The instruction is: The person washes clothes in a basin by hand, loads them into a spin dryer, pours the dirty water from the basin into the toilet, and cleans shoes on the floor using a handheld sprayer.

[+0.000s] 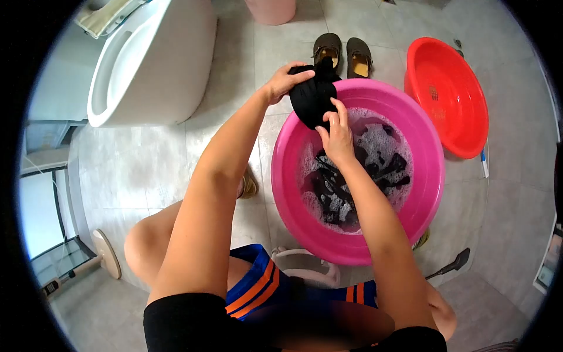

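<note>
A black cloth (311, 102) is bunched up over the far left rim of a large pink basin (431, 170). My left hand (285, 82) grips its upper left side, thumb across the top. At its lower right edge, my right hand (336, 132) pinches the fabric between thumb and fingers. Sudsy water (381, 144) fills the bottom of the basin, with several dark garments (334, 188) soaking in it below my right hand and forearm.
A red basin (451, 105) lies to the right. Dark shoes (359, 57) stand behind the pink basin. A white bathtub (187, 64) is at upper left, a pink bucket (271, 10) at the top. A dark-headed brush (457, 261) lies at lower right.
</note>
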Demonstrator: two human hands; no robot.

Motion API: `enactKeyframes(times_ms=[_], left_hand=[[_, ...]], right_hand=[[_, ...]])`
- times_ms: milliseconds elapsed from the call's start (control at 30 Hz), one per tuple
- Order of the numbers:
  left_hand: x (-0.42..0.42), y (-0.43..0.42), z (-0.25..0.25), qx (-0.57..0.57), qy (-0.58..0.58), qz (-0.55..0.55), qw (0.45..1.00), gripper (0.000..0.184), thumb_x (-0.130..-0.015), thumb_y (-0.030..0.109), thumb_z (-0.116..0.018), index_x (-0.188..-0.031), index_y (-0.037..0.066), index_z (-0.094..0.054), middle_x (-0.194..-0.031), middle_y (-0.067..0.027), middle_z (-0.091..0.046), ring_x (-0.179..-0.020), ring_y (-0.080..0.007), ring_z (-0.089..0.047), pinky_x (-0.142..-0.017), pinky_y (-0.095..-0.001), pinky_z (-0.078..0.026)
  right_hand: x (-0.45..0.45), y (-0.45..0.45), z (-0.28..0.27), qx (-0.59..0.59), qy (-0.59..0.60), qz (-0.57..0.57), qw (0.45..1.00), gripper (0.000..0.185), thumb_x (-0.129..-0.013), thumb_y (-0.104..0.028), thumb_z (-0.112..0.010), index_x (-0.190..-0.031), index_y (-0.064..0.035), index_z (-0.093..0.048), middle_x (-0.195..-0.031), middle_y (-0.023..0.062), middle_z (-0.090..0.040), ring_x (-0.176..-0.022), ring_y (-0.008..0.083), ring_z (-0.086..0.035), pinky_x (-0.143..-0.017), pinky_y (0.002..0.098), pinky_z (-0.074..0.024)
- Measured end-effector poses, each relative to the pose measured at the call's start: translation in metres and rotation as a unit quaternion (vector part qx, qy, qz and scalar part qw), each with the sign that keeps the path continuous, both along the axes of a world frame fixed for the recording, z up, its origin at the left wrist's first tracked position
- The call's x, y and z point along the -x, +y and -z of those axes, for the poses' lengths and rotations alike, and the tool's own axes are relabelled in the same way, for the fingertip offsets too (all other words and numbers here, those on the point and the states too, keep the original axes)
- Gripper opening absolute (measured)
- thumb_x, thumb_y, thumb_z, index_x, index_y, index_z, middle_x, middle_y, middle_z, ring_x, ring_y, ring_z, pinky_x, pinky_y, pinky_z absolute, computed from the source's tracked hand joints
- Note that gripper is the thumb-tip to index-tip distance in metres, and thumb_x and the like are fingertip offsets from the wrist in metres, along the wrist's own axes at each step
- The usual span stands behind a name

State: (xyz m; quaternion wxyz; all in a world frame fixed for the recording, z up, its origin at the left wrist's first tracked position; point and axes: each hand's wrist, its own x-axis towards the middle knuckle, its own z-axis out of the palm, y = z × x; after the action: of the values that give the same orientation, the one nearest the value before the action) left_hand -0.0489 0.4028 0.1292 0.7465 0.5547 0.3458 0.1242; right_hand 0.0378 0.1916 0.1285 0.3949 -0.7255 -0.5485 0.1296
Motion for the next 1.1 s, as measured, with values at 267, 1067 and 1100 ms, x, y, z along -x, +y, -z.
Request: enactKeyframes(times_ms=[267, 1067, 1100], left_hand=[[0.023, 0.002, -0.025, 0.045, -0.029, 0.002, 0.999, 0.089, -0.075, 0.045, -0.074, -0.145, 0.016, -0.025, -0.144, -0.0134, -0.035, -0.132, -0.0311, -0.032, -0.101, -0.0610, -0.027], [0.002, -0.004, -0.055, -0.546, 0.109, 0.314, 0.769, 0.072, -0.065, 0.020, -0.072, -0.133, 0.023, -0.047, -0.149, -0.0138, -0.025, -0.136, -0.0351, -0.025, -0.111, -0.0470, -0.020], [0.003, -0.004, -0.067, -0.429, 0.091, 0.329, 0.837, 0.074, -0.067, 0.028, -0.073, -0.136, 0.023, -0.044, -0.151, -0.0153, -0.019, -0.138, -0.0344, -0.020, -0.112, -0.0460, -0.018]], right_hand=[[-0.020, -0.016, -0.024, -0.114, 0.033, 0.039, 0.992, 0.040, -0.072, -0.018, -0.074, -0.103, -0.0060, -0.052, -0.132, 0.0198, -0.043, -0.120, 0.0380, -0.045, -0.098, 0.0433, -0.0386], [-0.018, 0.016, -0.029, 0.091, -0.003, -0.054, 0.994, 0.098, -0.078, -0.032, -0.068, -0.149, -0.0184, -0.002, -0.153, 0.0173, -0.002, -0.137, 0.0430, -0.018, -0.108, 0.0520, -0.0263], [-0.019, 0.017, -0.038, 0.142, -0.005, -0.061, 0.988, 0.105, -0.076, -0.040, -0.069, -0.149, -0.0191, 0.003, -0.154, 0.0148, 0.004, -0.140, 0.0403, -0.009, -0.109, 0.0533, -0.0233]])
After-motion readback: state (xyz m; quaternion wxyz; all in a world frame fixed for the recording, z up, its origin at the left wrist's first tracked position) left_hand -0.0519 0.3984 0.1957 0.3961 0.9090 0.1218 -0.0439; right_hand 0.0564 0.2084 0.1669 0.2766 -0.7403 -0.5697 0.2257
